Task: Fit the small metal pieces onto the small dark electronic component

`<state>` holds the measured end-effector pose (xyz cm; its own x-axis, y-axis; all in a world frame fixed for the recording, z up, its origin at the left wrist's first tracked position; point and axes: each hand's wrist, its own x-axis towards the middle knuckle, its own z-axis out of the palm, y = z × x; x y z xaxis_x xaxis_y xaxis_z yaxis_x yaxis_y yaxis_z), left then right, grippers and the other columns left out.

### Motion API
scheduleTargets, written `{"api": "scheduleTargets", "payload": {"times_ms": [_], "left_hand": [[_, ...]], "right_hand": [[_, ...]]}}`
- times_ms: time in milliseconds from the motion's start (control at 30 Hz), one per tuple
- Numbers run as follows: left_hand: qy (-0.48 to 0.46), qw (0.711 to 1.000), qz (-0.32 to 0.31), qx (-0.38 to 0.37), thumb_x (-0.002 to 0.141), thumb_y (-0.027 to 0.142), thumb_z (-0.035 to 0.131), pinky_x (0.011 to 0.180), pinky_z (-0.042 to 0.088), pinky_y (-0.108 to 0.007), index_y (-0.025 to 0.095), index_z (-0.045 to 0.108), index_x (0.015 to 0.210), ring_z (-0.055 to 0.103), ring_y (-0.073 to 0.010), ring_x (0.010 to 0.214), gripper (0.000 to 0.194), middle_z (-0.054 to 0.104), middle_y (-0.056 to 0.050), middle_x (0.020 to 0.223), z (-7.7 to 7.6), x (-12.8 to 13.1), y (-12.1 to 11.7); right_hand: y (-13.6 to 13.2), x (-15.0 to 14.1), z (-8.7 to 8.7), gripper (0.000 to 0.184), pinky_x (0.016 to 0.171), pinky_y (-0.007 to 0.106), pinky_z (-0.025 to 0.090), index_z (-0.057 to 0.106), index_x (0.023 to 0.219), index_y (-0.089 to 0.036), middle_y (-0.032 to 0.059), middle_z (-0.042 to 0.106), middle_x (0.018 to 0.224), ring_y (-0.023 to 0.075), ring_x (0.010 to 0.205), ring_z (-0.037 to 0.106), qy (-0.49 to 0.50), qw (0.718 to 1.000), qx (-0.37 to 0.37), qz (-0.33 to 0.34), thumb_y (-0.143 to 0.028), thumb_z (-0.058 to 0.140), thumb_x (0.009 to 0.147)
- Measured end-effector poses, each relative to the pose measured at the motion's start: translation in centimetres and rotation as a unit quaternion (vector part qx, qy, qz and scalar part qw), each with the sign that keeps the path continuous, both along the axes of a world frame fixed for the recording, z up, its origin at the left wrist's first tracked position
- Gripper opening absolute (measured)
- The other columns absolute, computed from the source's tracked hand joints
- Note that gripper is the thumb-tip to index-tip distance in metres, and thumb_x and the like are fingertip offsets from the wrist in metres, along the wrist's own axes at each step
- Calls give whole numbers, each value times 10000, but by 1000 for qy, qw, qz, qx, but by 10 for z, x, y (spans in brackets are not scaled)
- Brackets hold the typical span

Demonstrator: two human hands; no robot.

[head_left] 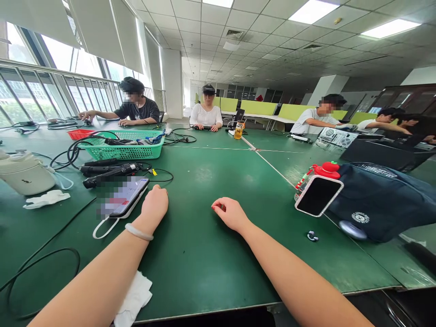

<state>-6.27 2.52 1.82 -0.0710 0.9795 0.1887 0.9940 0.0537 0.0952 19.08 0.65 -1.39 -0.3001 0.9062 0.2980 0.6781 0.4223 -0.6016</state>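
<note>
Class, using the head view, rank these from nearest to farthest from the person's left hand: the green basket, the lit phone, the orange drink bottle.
1. Lit phone, just left of the left hand.
2. Green basket, farther back on the left.
3. Orange drink bottle, far across the table.

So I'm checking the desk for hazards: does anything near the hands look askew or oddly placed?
Yes: the dark phone leans tilted against a red-capped bottle rather than lying flat. The left hand and right hand rest empty.

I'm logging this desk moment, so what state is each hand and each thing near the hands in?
left hand: loosely curled, resting on the table, holding nothing
right hand: loosely curled, resting on the table, holding nothing
lit phone: flat, screen on
dark phone: propped up, screen off
green basket: upright, holding cables
bracelet: on left wrist
</note>
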Motion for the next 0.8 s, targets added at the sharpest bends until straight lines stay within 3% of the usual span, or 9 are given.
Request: {"api": "scheduleTargets", "payload": {"times_ms": [233,500,667,800], "left_hand": [[11,1000,-8,-8,739,80,375,730,457,-340,123,674,879,604,-272,854,333,631,-172,918,-2,-2,3],[31,998,-33,44,812,142,339,826,412,-365,111,622,1087,576,-268,926,396,650,-162,984,-16,-11,17],[-129,991,-30,36,823,156,338,852,407,-343,123,629,1062,578,-241,932,378,647,-139,992,-25,-13,29],[-200,979,-49,10,827,173,349,793,440,-280,167,622,1069,598,-190,882,365,664,-84,974,-27,-1,28]], "right_hand": [[-1,-1,-1,195,626,251,407,632,797,-211,4,600,763,122,678,516,-7,1000,-16,5,-300,458,812],[-2,-1,0,193,628,252,404,634,782,-219,3,608,797,120,677,515,-11,999,-36,9,-308,465,807],[-2,-3,-1,180,624,249,402,632,773,-219,1,605,791,118,676,512,-13,999,-39,18,-298,474,806],[-2,-5,-3,138,614,238,401,639,813,-225,-7,584,760,111,666,502,-20,998,-45,46,-310,535,782]]}}
